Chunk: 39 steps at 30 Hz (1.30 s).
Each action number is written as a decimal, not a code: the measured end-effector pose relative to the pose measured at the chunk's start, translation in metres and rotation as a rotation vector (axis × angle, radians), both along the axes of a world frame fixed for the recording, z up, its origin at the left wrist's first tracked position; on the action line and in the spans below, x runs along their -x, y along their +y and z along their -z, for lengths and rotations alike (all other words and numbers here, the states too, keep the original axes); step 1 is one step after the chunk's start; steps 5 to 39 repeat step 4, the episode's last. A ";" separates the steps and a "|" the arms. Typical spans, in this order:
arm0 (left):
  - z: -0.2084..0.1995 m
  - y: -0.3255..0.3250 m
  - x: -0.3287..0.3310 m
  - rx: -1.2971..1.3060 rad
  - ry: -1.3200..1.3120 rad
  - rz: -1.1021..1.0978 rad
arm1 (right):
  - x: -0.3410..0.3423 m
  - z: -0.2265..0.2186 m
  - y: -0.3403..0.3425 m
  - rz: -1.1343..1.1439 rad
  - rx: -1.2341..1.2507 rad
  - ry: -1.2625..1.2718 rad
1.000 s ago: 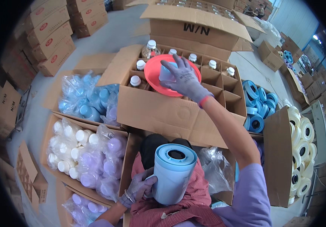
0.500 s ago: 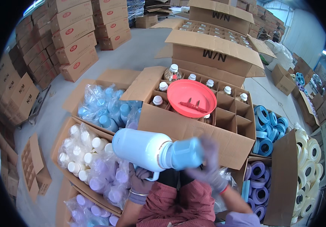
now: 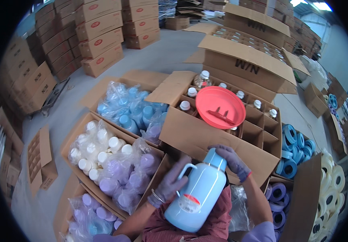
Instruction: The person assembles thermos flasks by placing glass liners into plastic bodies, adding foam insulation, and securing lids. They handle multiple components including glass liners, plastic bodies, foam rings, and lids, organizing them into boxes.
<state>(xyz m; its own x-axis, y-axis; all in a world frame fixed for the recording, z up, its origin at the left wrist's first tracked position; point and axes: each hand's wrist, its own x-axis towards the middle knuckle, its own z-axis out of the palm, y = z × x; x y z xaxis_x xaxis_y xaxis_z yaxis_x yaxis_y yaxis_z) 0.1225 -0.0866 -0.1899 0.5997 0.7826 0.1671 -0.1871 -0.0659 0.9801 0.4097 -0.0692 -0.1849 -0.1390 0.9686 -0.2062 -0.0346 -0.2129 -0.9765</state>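
A light-blue thermos flask [image 3: 196, 191] stands tilted on my lap, its side handle turned to the left and a red-and-white sticker on its body. My gloved right hand [image 3: 231, 161] is closed over the blue cup-shaped lid [image 3: 215, 159], fingers on its top and side. Beside the handle is my gloved left hand [image 3: 171, 182], slightly blurred, fingers stretched out and thumb reaching toward the flask's side. Just beyond, a red plastic dish [image 3: 238, 101] holding a dark red pronged piece rests on a divided carton [image 3: 206, 135] of bottles with white caps.
To the left, open cartons hold bagged blue cups [image 3: 129, 123], white cups [image 3: 87, 164] and purple cups [image 3: 119, 171]. On the right lie blue rings [image 3: 290, 167], purple rings [image 3: 278, 205] and cream rings [image 3: 330, 189]. Stacked cartons [image 3: 101, 40] and a large open carton [image 3: 246, 66] stand farther back.
The flask has swung from lying sideways to tilted upright, lid away from me. My left hand has come from beneath it to beside the handle. The view has shifted.
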 end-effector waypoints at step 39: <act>0.030 -0.038 0.022 -0.223 0.076 0.213 | 0.028 -0.036 -0.008 -0.180 -0.134 -0.431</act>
